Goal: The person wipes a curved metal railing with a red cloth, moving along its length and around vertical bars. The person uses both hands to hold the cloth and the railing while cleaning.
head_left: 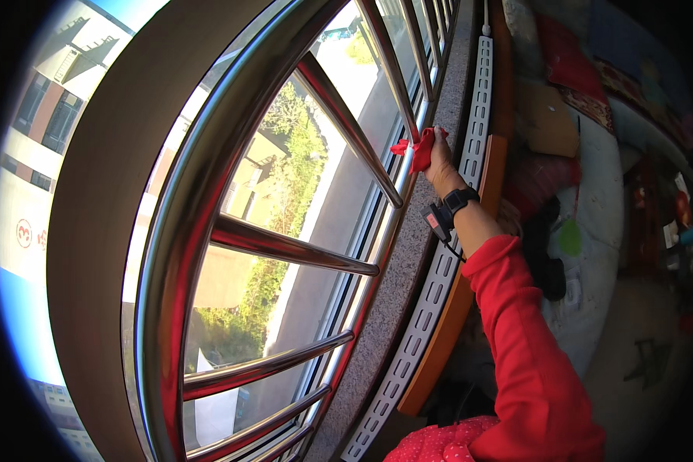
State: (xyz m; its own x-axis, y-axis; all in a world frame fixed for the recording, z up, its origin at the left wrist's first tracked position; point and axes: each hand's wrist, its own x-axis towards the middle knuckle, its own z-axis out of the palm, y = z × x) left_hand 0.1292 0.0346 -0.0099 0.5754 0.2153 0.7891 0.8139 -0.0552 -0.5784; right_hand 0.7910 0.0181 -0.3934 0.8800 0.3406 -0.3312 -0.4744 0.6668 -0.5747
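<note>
Beyond the glass, sunlit green leafy trees (300, 150) grow near a low tan-roofed building (262, 158), while a pale multi-storey block with dark windows (63, 119) rises at the far left against a bright blue sky (19, 308). Indoors, a speckled grey granite sill (381, 316) runs alongside a long white metal strip with oblong slots (476, 108), bordered by an orange-brown wooden board (494, 165). Farther right, a tan cardboard piece (547, 119), a red patterned textile (560, 58) and a small bright-green object (570, 237) lie around a rumpled whitish cover (597, 300).
</note>
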